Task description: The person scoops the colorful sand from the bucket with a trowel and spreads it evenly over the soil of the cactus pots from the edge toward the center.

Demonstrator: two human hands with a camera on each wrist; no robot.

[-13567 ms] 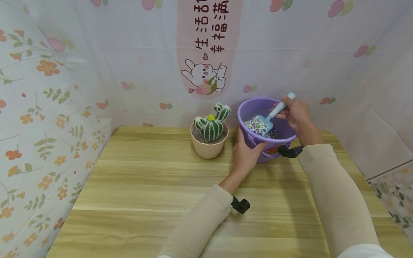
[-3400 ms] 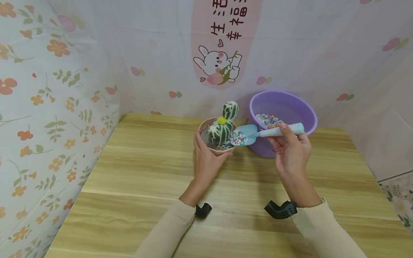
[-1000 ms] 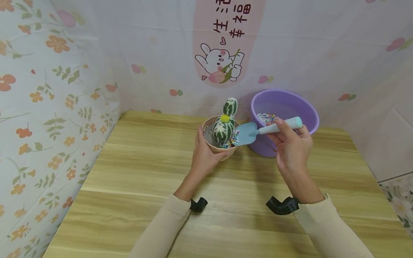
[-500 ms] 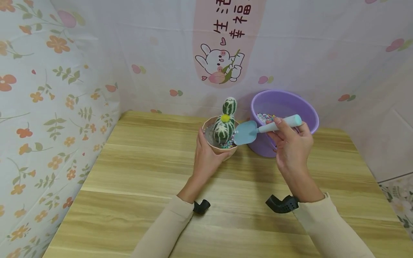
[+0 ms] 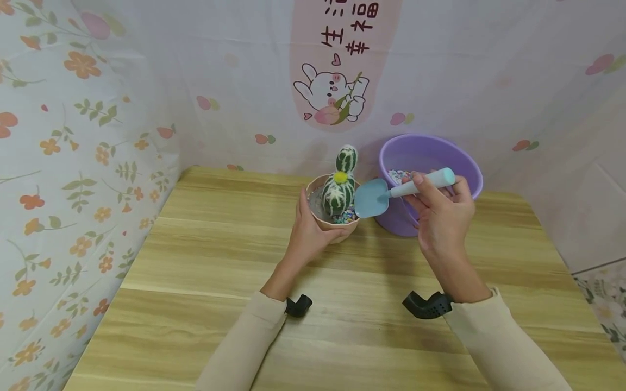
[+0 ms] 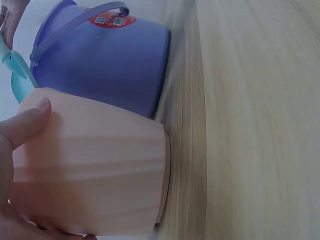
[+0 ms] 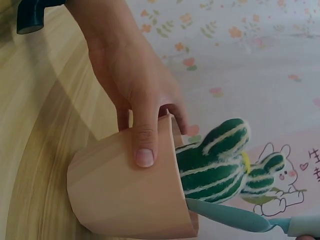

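Observation:
My left hand point(image 5: 310, 231) grips the side of a peach flowerpot point(image 6: 100, 165), thumb on the near side, fingers round the far rim. In the pot stands a knitted green cactus point(image 5: 337, 196) with a yellow flower. Coloured pebbles point(image 5: 347, 216) lie along the right side of its grey soil. My right hand point(image 5: 447, 225) pinches the pale handle of a small blue trowel point(image 5: 371, 199). The blade is tilted, its tip at the pot's right rim, and I see no pebbles on it. Fingers partly hide the pot's wall in the head view.
Close to the right of the pot stands a purple bucket point(image 5: 398, 221) with more coloured pebbles point(image 5: 399, 176) inside. A patterned cloth point(image 5: 235, 98) hangs right behind the wooden table point(image 5: 205, 244), and another covers the left side.
Earlier, my left hand held the bucket while the trowel scooped pebbles there. Since then both hands moved left to the pot; the trowel tilted and its pebbles slid off into the pot.

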